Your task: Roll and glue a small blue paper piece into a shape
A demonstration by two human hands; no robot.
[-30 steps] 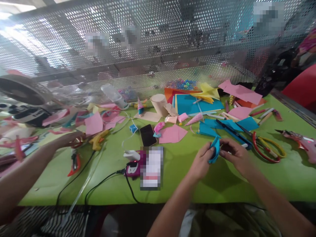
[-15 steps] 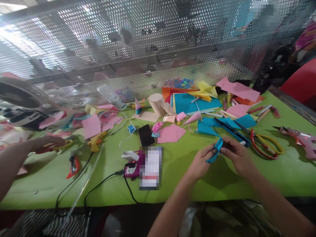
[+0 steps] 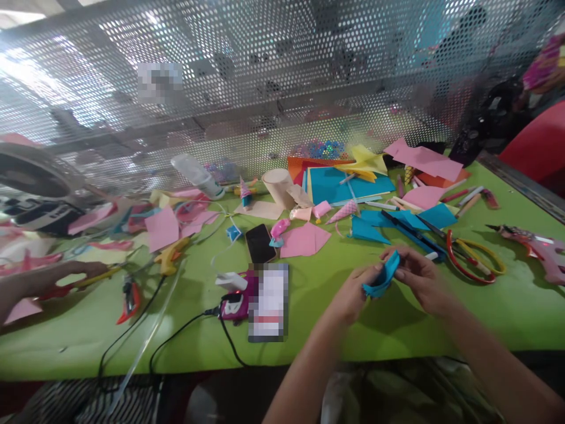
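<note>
A small curled piece of blue paper (image 3: 383, 278) is held between my two hands, above the green tabletop (image 3: 318, 312). My left hand (image 3: 356, 288) pinches its left end. The fingers of my right hand (image 3: 415, 274) close on its right edge, partly hidden behind the paper. Just beyond my hands lie more blue paper scraps (image 3: 368, 228). To the right of my right hand rest scissors (image 3: 470, 259) with red and yellow handles, next to a long dark-blue tool (image 3: 410, 235).
A pink glue gun (image 3: 536, 250) lies at the far right. Left of my hands are a phone (image 3: 268, 303), a purple power adapter (image 3: 238, 300) with black cables, and pliers (image 3: 129, 299). Another person's hand (image 3: 83, 274) reaches in from the left. A perforated metal screen (image 3: 247, 94) stands behind.
The blue paper has tilted and opened into a wider curl, my hands still on it. The other person's hand at the left has moved down and left.
</note>
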